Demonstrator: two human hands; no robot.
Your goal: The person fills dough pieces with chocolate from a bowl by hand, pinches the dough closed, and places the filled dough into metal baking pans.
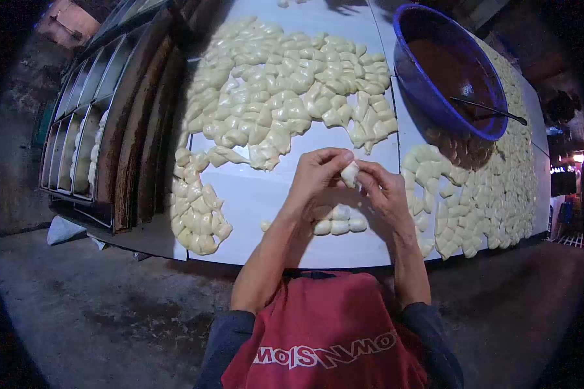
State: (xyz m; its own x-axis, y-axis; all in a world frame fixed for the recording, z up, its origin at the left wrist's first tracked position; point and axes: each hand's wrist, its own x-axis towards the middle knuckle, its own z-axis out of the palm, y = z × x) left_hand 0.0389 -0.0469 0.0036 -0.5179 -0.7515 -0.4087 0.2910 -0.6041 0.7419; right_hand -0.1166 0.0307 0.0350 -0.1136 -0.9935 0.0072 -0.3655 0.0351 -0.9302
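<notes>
Between the fingers of both my hands is a small whitish dough piece (350,174), held above the white tabletop (253,198). My left hand (319,172) pinches it from the left, and my right hand (384,188) has its fingers on its right side. Below my hands, near the table's front edge, lies a small group of dough pieces (339,220) set side by side. Beyond my hands spreads a large mass of shiny, pale dough pieces (266,97) pressed against one another. A smaller cluster (198,211) sits to the left of my left forearm.
A purple basin (405,61) with brown contents and a long-handled utensil (490,111) stands at the back right. More dough pieces (486,201) cover the right side. Trays with compartments (78,149) stand at the left, beside dark brown boards (136,136).
</notes>
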